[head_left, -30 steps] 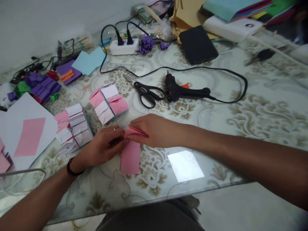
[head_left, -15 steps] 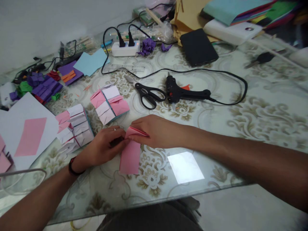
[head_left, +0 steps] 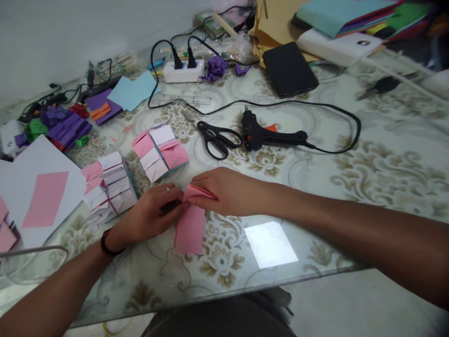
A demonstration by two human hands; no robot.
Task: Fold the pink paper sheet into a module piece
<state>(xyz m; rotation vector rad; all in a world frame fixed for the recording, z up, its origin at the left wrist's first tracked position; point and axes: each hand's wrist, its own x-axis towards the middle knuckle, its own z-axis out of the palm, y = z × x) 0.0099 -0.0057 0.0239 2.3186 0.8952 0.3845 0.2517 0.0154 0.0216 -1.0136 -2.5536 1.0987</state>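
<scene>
A pink paper strip (head_left: 190, 231) lies near the table's front edge, its upper end folded over. My right hand (head_left: 224, 191) pinches the folded end between thumb and fingers. From the other side, my left hand (head_left: 154, 210) grips the strip's left edge at the fold, its fingertips partly hidden. Just beyond my hands sits a pink and white folded-paper piece (head_left: 161, 152). A second, thicker pink and white folded-paper piece (head_left: 110, 187) rests beside my left wrist.
Behind my hands lie black-handled scissors (head_left: 217, 139) and a black glue gun (head_left: 270, 135), its cord looping to a white power strip (head_left: 183, 71). At left are white sheets (head_left: 73, 187), a flat pink rectangle (head_left: 45, 199) and purple folded papers (head_left: 70, 131). A black tablet-like object (head_left: 290, 69) lies farther back.
</scene>
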